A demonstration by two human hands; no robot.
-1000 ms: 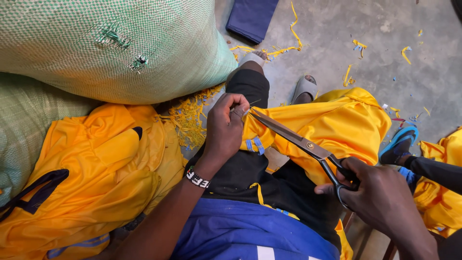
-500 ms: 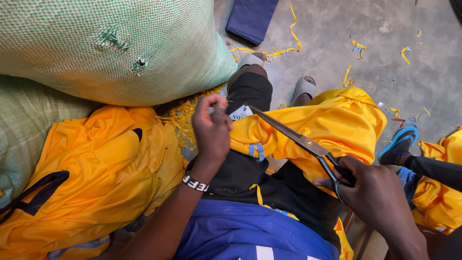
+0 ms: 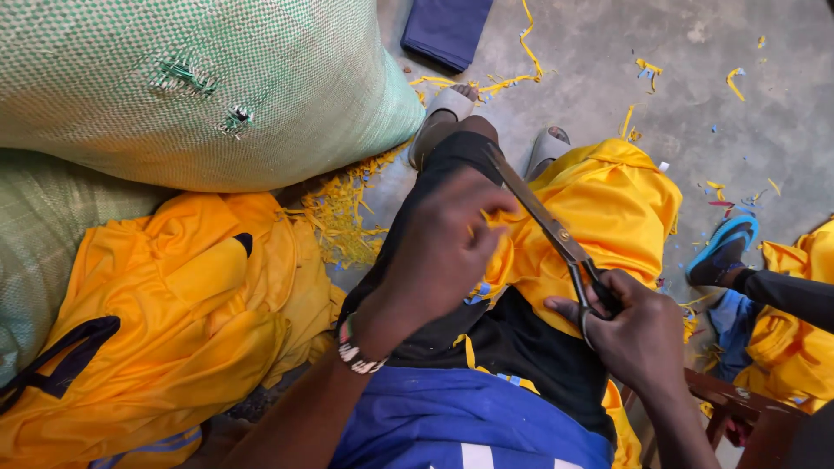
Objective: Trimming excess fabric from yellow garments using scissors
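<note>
Nearest, right hand [image 3: 638,334] closed through the loops of long scissors [image 3: 556,230], blades nearly shut and angled up-left across the lap. Just beyond, left hand [image 3: 443,247], beaded bracelet [image 3: 356,347] at the wrist, pinching the edge of a yellow garment [image 3: 608,217] right at the blades, garment draped over the right knee. At left, heaped yellow shirts [image 3: 174,321] pressed against woven green sacks [image 3: 200,87]. Farther out, bare concrete floor [image 3: 695,78] strewn with yellow scraps [image 3: 347,217], a folded navy cloth [image 3: 447,26] at the top edge.
</note>
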